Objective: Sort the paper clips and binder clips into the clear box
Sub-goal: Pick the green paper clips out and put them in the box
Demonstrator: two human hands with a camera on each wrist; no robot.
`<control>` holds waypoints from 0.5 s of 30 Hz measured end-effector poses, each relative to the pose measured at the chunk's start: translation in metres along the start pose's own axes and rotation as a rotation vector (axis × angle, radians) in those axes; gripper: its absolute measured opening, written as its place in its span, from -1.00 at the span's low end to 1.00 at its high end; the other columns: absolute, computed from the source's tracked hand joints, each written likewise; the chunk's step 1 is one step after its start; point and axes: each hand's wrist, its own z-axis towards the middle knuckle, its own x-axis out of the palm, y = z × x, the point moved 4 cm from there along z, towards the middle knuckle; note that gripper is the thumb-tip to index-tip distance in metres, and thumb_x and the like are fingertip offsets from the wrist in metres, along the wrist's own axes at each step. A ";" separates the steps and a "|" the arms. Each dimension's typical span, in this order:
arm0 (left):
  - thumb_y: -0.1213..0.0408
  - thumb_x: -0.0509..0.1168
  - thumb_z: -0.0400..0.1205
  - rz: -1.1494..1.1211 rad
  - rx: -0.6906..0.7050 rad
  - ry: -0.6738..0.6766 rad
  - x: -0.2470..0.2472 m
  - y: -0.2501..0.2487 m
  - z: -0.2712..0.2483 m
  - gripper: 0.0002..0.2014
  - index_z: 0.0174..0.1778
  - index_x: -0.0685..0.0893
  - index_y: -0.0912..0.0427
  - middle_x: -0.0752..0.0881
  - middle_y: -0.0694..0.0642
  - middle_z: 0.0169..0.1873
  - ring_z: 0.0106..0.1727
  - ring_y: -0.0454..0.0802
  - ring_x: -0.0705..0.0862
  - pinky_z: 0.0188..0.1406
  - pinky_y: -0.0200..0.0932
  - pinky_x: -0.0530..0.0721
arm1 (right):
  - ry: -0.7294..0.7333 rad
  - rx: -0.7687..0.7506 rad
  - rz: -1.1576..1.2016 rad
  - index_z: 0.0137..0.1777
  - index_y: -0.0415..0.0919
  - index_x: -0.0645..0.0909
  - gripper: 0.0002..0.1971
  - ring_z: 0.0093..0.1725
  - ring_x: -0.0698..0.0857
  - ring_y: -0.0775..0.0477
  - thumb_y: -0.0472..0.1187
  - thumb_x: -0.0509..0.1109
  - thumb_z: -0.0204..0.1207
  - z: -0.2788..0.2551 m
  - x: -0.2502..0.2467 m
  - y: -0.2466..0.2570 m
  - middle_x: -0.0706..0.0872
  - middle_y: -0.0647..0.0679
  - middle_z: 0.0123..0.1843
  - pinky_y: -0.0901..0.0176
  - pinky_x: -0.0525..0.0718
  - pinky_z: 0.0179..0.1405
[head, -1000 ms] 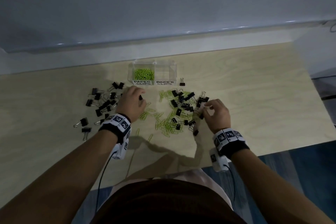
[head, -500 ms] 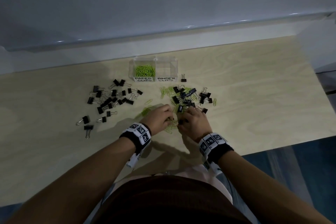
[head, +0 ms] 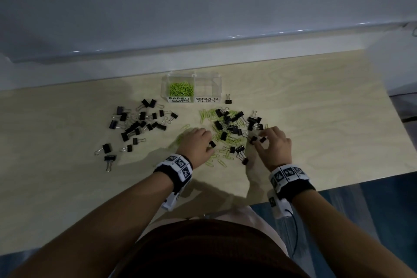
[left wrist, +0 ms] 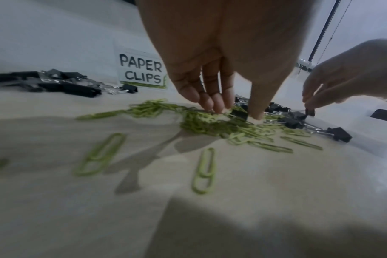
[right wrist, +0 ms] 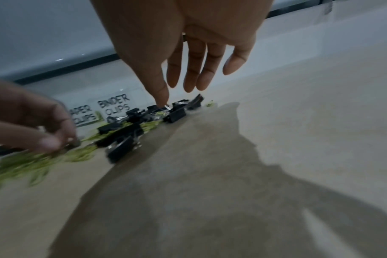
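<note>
The clear box (head: 204,79) stands at the back of the table; its left half, labelled PAPER CLIPS (left wrist: 140,70), holds green paper clips (head: 182,89), and the BINDER CLIPS half (head: 207,88) looks empty. A mixed pile of green paper clips and black binder clips (head: 230,124) lies in front of it. My left hand (head: 197,144) reaches down into the pile's left side, fingers and thumb on either side of a black binder clip (left wrist: 239,113). My right hand (head: 272,143) pinches a small binder clip (left wrist: 309,111) at the pile's right edge, thumb down (right wrist: 161,97).
A separate heap of black binder clips (head: 137,124) lies left of the box, with a few strays (head: 108,153) nearer me. One lone binder clip (head: 228,99) stands right of the box. Loose paper clips (left wrist: 204,171) lie near my left wrist. The table's front edge (head: 338,184) is close.
Half a second ago both hands were together in the middle of the pile. They have moved apart, left hand leftward and right hand rightward, each at a binder clip.
</note>
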 end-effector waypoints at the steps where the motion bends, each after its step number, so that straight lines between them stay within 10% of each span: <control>1: 0.03 0.26 0.58 0.030 -0.023 -0.005 0.001 -0.003 0.002 -0.73 0.03 0.56 0.16 0.61 0.06 0.00 0.08 0.04 0.53 0.08 -0.05 0.57 | 0.018 -0.031 -0.013 -0.12 -0.12 0.63 -0.85 -0.06 0.60 -0.10 -0.11 0.50 0.38 -0.003 0.003 0.005 0.66 -0.02 -0.08 -0.08 0.54 -0.01; 15: 0.18 0.30 0.52 -0.220 -0.154 -0.306 -0.041 0.034 -0.007 -0.86 -0.14 0.50 0.14 0.59 0.04 -0.18 -0.14 0.01 0.53 -0.10 -0.10 0.54 | 0.188 -0.116 -0.103 -0.01 -0.06 0.68 -0.74 0.08 0.52 -0.10 0.04 0.43 0.38 -0.005 0.019 0.035 0.59 -0.02 0.05 -0.10 0.43 0.10</control>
